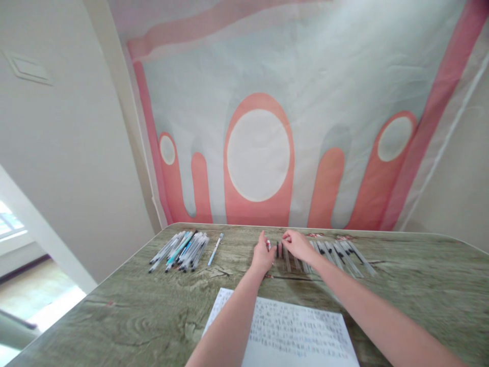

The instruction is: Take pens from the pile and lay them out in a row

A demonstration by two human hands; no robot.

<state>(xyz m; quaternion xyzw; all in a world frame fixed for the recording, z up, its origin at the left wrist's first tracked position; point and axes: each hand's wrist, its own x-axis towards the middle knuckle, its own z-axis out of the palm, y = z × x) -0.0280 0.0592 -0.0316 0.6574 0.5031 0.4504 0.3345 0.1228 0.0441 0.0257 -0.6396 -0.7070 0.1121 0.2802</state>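
Note:
Both my hands reach to the far side of a wood-grain table (133,311). My left hand (263,255) is closed round a small pen part with a red tip, too small to name surely. My right hand (298,245) pinches at the left end of a row of clear pens (340,252) lying side by side. The two hands nearly touch. A heap of pens (183,250) with blue and teal parts lies to the left, with a single blue pen (216,248) beside it.
A sheet of paper (290,331) covered in handwriting lies at the near edge between my forearms. A pink and pale blue cloth (260,153) hangs on the wall behind the table. The table's left edge drops off toward a bright floor.

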